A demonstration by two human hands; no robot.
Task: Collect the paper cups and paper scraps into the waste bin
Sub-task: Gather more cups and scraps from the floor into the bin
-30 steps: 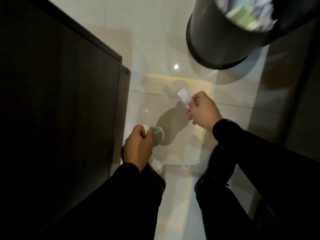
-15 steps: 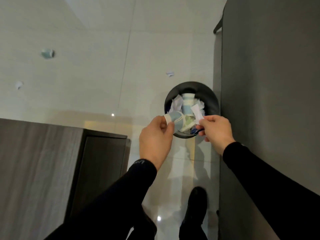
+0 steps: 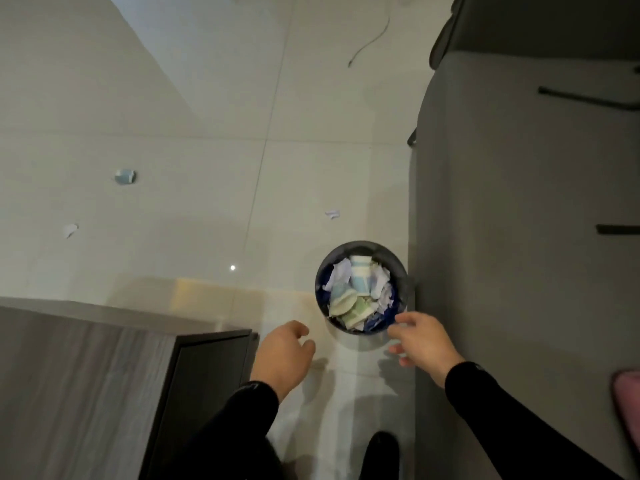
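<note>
- Beside the grey cabinet (image 3: 519, 237), a round dark waste bin (image 3: 399, 265) stood on the pale floor (image 3: 207, 133), filled nearly to its rim with crumpled blue, white and green paper cups (image 3: 360, 280) and white paper scraps (image 3: 338, 274).
- Just short of the bin, the left hand (image 3: 284, 355) and the right hand (image 3: 420, 339) hovered with relaxed fingers, holding nothing.
- One blue stray cup (image 3: 125, 176), a far scrap (image 3: 70, 230) and a nearer scrap (image 3: 332, 213) lay on the floor.

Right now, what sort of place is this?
Probably an office or a similar indoor room: a glossy tiled floor, a wood-grain cabinet, a grey cabinet with bar handles, and a small waste bin packed with paper cups and paper scraps.
</note>
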